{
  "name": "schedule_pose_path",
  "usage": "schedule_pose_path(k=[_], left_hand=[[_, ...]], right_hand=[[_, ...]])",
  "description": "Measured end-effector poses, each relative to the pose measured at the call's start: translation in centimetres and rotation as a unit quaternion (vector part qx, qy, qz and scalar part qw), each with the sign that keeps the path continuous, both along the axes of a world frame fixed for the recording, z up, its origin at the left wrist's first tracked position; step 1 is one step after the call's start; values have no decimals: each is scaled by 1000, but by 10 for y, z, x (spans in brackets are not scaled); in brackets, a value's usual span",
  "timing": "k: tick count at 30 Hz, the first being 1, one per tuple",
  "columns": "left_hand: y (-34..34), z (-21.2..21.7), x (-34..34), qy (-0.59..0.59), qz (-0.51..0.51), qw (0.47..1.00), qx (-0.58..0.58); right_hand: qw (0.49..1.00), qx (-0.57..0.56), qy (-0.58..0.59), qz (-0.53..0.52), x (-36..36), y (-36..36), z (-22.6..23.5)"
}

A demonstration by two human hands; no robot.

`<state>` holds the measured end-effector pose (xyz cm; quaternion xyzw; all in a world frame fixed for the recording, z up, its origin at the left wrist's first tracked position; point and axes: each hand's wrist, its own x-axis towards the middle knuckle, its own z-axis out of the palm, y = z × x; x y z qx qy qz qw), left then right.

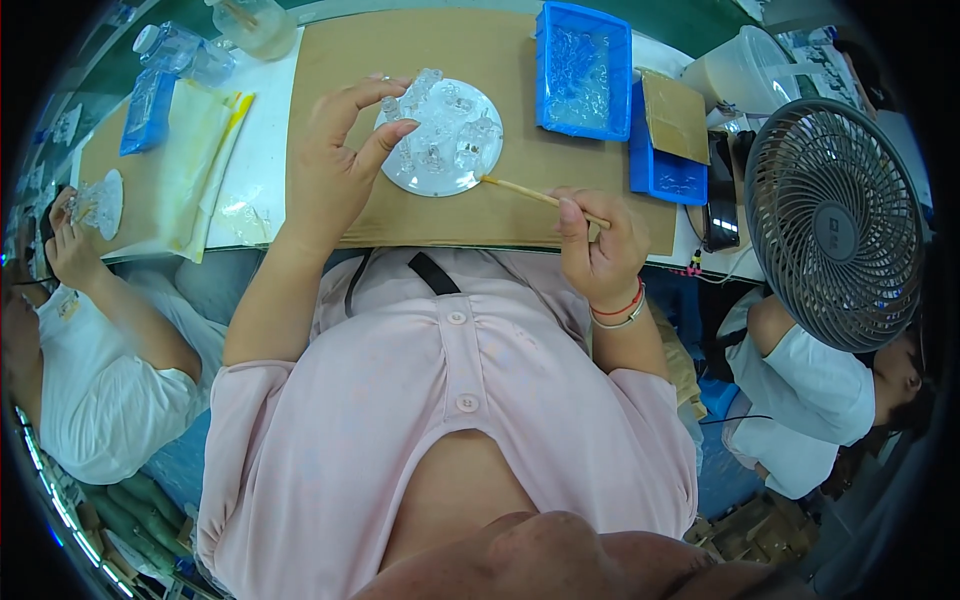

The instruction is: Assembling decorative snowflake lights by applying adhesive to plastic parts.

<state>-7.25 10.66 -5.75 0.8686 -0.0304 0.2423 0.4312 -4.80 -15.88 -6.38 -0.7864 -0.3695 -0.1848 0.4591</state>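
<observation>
My left hand (330, 160) grips the left rim of a round white disc (440, 180) that carries several clear glass-like pieces (450, 125); thumb and fingers pinch its edge. The disc lies over a brown cardboard sheet (420, 50). My right hand (597, 245) is closed on a thin wooden stick (525, 191) whose tip touches the disc's lower right edge.
A blue tray (583, 70) of clear pieces and a second blue tray (660, 170) under a cardboard flap stand at the right. A grey fan (835, 225) is further right. At the left, another person's hands (70, 235) hold a similar disc. Clear bottles (190, 50) stand far left.
</observation>
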Motion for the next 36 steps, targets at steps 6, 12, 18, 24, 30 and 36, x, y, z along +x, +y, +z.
schedule_pose_path(k=[6,12,18,24,30,36], left_hand=[[-2,0,-4,-12,14,999,31],[-1,-1,-3,-30,14,998,59],[-2,-4,0,-41,-6,999,-1],[-10,-3,-3,-48,12,999,2],[-14,-5,-4,-72,28,997,24],[-16,-6,0,-81,42,996,23]], right_hand=[[999,24,-11,36,-5,8,-6],[990,-53,-80,106,-7,12,-12],[984,-88,-88,126,-13,-5,-6],[985,-92,-90,111,-16,-6,-6],[986,-85,-92,111,-15,1,-5],[991,-66,-61,99,-10,-1,-3]])
